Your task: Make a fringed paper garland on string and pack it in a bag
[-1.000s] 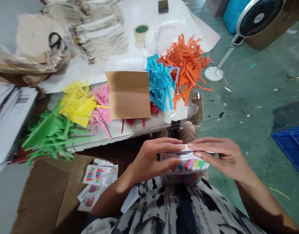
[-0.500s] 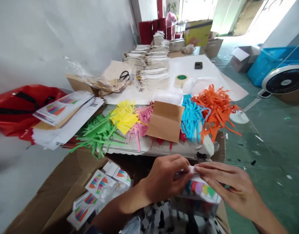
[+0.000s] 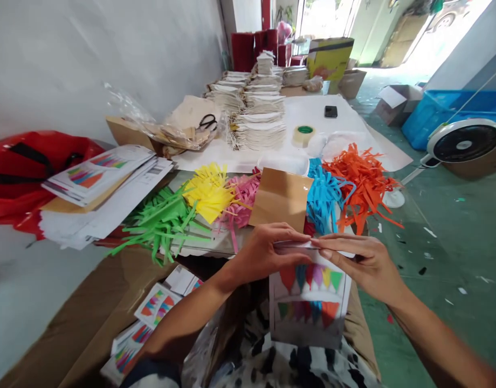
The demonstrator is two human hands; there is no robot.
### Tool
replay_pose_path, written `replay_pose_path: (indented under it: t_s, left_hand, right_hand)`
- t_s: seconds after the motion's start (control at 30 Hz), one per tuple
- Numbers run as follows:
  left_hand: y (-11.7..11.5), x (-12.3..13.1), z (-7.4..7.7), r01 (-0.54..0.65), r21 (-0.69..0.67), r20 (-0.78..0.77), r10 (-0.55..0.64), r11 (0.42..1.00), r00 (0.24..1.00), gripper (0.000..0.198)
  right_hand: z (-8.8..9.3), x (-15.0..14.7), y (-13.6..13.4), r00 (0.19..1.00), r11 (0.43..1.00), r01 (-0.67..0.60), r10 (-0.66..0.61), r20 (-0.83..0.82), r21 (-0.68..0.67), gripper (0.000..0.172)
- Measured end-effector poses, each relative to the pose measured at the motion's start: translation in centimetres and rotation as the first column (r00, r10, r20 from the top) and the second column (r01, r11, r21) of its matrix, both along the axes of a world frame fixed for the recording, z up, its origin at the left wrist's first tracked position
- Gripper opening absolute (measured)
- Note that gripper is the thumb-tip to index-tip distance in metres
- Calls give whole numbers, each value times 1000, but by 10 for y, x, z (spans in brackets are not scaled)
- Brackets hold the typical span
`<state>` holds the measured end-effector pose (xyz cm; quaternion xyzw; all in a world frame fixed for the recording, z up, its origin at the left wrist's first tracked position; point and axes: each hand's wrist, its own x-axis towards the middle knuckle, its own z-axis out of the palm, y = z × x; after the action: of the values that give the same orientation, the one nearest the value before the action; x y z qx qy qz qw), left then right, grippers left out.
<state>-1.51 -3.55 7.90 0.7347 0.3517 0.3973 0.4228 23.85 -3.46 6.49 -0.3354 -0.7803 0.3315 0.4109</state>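
Note:
A white printed packet (image 3: 308, 302) with rows of coloured tassels on its face hangs upright over my lap. My left hand (image 3: 272, 248) pinches its top edge from the left, thumb in front and fingers behind. At the same edge, my right hand (image 3: 361, 261) presses with its fingertips, which nearly meet those of my left hand. Just behind the packet, a brown card (image 3: 280, 199) lies on the table among pink tassels (image 3: 243, 199) and blue tassels (image 3: 324, 194). What the packet contains cannot be made out.
Green (image 3: 159, 221), yellow (image 3: 209, 191) and orange tassels (image 3: 361, 183) line the table edge. Behind are paper stacks (image 3: 258, 124), tape (image 3: 303, 136), scissors (image 3: 207, 123) and a phone (image 3: 330, 111). Printed packets (image 3: 157, 304) lie low at left; a fan (image 3: 464, 144) stands right.
Both hands have risen toward the table edge with the packet. Its printed face, tilted and partly covered before, now hangs in fuller view.

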Motion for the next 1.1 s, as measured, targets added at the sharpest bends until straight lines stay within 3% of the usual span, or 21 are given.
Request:
replay_pose_path:
  t_s: [0.13,0.27,0.5,0.83,1.1]
  left_hand:
    - [10,5,-17,10,43,48,-12,999,999,32]
    - [15,8,-25,-17,156,73,6,988,997,28]
    - [8,10,-23,142,11,167,-142,990,976,42]
    - [-7,18,-14,161,-60,257,-140,985,956,26]
    - [-8,17,-11,138,-2,176,-135,990,975,25]
  right_hand:
    - [-9,4,4,999,995,38,-37,7,-96,22]
    - [-12,10,4,999,994,49,-47,21,-99,21]
    - [-9,24,-7,996,997,79,-79,33,9,27]
    - [2,33,-28,993,991,89,-96,62,97,39]
    - [13,32,-34,987,985,65,-87,136,158,38]
